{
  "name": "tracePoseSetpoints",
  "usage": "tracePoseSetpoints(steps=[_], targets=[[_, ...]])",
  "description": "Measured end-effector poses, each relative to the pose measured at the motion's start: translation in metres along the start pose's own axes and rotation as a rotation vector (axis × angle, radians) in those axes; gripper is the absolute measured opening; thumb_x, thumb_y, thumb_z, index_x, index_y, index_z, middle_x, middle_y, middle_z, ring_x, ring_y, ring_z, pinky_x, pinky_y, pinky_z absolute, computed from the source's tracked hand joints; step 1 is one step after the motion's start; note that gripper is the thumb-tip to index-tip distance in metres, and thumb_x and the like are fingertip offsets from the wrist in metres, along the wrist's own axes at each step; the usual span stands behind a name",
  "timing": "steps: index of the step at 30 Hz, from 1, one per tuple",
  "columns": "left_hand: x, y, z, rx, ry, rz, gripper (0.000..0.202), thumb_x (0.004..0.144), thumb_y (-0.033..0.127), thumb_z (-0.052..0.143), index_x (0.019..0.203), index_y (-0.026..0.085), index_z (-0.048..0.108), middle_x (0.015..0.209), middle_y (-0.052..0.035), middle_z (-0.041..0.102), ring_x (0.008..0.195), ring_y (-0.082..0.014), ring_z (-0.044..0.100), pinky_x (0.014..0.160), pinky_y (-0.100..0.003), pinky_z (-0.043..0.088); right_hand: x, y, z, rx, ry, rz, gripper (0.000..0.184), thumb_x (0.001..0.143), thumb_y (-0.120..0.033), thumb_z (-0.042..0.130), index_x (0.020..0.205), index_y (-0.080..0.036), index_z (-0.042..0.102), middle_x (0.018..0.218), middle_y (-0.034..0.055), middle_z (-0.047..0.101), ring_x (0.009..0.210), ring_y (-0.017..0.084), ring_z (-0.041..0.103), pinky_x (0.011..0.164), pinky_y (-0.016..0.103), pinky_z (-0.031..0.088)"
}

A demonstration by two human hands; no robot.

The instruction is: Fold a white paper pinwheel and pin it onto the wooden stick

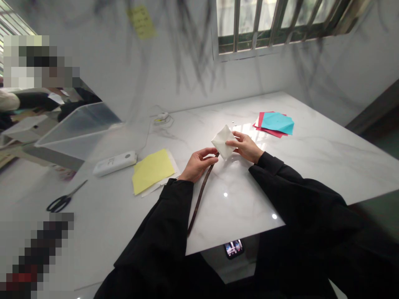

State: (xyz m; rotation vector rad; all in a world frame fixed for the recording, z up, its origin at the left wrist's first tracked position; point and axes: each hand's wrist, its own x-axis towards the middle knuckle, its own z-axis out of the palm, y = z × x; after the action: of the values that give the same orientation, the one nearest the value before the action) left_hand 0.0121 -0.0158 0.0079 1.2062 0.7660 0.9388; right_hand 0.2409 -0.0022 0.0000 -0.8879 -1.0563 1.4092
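The folded white paper [223, 141] sits up between both hands, left of the red and teal sheets [274, 123]. Right hand [246, 146] pinches its edge; left hand [198, 163], fingers curled, grips its lower corner.
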Motion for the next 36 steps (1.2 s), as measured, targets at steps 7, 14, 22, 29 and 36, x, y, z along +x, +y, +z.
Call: tracePoseSetpoints(steps=[7,14,22,29,36], targets=[[0.002,-0.002,-0.001,0.023,0.011,0.011,0.051,0.058,0.032,0.103,0.101,0.017,0.082,0.107,-0.0068,0.078,0.095,-0.0190,0.069,0.093,-0.033,0.051,0.002,0.003,0.001,0.040,-0.033,-0.004,0.051,0.062,-0.039,0.096,0.105,-0.023,0.072,0.098,0.0016,0.080,0.087,0.021,0.074,0.079,0.032,0.060],[0.002,-0.001,-0.002,0.049,0.030,-0.018,0.058,0.059,0.029,0.101,0.111,0.019,0.077,0.103,-0.0040,0.075,0.086,-0.0143,0.066,0.080,-0.026,0.050,0.008,0.007,-0.001,0.051,-0.061,-0.017,0.054,0.061,-0.041,0.096,0.106,-0.022,0.072,0.099,0.0017,0.079,0.089,0.021,0.073,0.080,0.031,0.060],[0.003,0.004,-0.001,0.098,-0.044,-0.124,0.056,0.074,0.045,0.095,0.119,0.015,0.079,0.102,-0.0093,0.078,0.078,-0.0127,0.065,0.077,-0.028,0.051,0.011,0.006,-0.009,0.095,0.011,0.012,0.057,0.058,-0.038,0.099,0.105,-0.022,0.071,0.095,0.0015,0.078,0.089,0.021,0.073,0.080,0.034,0.061],[0.001,0.007,-0.002,0.043,0.169,-0.110,0.056,0.070,0.040,0.097,0.117,0.014,0.080,0.105,-0.0104,0.080,0.075,-0.0102,0.062,0.074,-0.026,0.050,0.020,0.013,-0.011,0.089,0.161,0.012,0.066,0.066,-0.063,0.094,0.114,-0.025,0.067,0.101,0.0035,0.073,0.085,0.017,0.070,0.072,0.029,0.060],[0.002,0.011,-0.012,0.025,0.320,-0.050,0.058,0.065,0.040,0.098,0.113,0.015,0.077,0.107,-0.0086,0.080,0.073,-0.0088,0.062,0.070,-0.024,0.050,0.020,0.016,-0.016,-0.271,0.253,-0.055,0.052,0.087,-0.046,0.071,0.131,-0.020,0.061,0.071,-0.0040,0.060,0.056,0.013,0.050,0.053,0.027,0.041]])
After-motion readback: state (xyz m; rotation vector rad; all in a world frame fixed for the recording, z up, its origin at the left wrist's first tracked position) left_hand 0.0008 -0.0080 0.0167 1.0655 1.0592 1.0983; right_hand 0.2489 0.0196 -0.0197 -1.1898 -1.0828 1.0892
